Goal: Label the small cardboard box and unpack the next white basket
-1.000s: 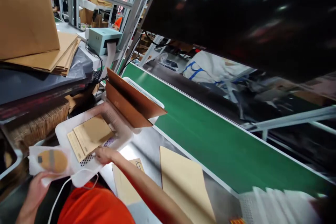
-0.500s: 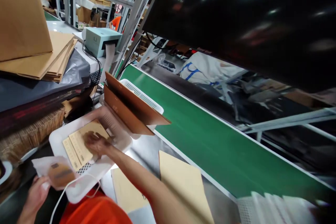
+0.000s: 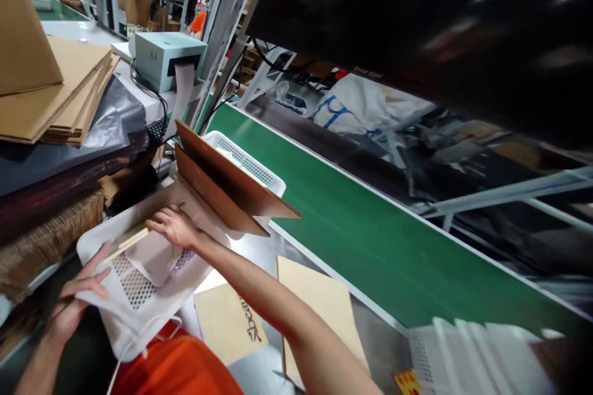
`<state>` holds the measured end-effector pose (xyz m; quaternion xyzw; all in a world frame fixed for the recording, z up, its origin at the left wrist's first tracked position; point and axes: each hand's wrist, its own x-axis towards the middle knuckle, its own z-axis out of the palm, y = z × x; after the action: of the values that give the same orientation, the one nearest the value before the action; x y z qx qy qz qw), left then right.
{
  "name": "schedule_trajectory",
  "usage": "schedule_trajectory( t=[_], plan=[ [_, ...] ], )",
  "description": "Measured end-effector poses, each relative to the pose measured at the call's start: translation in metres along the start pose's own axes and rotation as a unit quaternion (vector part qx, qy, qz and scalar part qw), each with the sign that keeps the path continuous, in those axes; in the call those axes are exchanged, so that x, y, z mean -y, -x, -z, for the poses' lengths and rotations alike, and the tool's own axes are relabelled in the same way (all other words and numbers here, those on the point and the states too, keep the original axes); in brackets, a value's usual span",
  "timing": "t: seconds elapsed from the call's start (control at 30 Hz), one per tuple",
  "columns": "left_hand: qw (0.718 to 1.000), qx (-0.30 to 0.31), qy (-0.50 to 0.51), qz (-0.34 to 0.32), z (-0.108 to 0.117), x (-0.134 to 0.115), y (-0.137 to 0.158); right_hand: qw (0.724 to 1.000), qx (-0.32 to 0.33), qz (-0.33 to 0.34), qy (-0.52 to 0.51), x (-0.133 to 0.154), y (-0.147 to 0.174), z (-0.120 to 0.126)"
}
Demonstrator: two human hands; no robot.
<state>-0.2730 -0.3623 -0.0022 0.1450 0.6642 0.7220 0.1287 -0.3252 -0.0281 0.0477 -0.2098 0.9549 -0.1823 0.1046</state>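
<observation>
Steadying the white basket (image 3: pixel 139 296) by its near rim, the left hand (image 3: pixel 76 296) clasps it while the right hand (image 3: pixel 173 226), fingers loosely open, presses tan envelopes (image 3: pixel 126 242) inside.

White perforated basket (image 3: pixel 139 287) beside the green belt (image 3: pixel 370 241); tan envelopes (image 3: pixel 319 302) below the belt, one with black script (image 3: pixel 250 326); brown boards (image 3: pixel 227 182); pale green printer (image 3: pixel 164 58); orange shirt (image 3: pixel 176 367).

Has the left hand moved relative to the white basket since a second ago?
Yes. The left hand has come up from below the white basket's near corner onto its front rim, beside the tan cards that the right hand touches.
</observation>
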Motion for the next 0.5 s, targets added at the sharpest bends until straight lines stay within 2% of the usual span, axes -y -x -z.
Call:
schedule_trajectory(
  t=[0.03, 0.1, 0.2, 0.27, 0.3, 0.4, 0.5],
  plan=[
    [0.995, 0.027, -0.092, -0.028, -0.007, -0.005, -0.019, 0.999, -0.026, -0.019, 0.003, 0.004, -0.005, 0.003],
    [0.961, 0.072, -0.257, -0.072, -0.016, -0.009, -0.057, 0.994, -0.072, -0.084, 0.004, 0.013, -0.011, 0.0],
    [0.908, 0.053, -0.396, -0.127, -0.016, -0.006, -0.103, 0.974, -0.089, -0.21, -0.005, 0.016, -0.004, -0.027],
    [0.894, 0.042, -0.42, -0.149, -0.009, -0.001, -0.119, 0.962, -0.062, -0.264, -0.02, 0.007, 0.004, -0.05],
    [0.891, 0.042, -0.425, -0.156, -0.005, 0.002, -0.123, 0.961, -0.044, -0.27, -0.03, -0.001, 0.008, -0.06],
    [0.886, 0.036, -0.432, -0.164, 0.002, 0.012, -0.124, 0.969, 0.001, -0.239, -0.059, -0.024, 0.011, -0.087],
    [0.889, 0.023, -0.433, -0.144, 0.004, 0.019, -0.119, 0.97, 0.033, -0.227, -0.082, -0.034, 0.007, -0.109]
  ],
)
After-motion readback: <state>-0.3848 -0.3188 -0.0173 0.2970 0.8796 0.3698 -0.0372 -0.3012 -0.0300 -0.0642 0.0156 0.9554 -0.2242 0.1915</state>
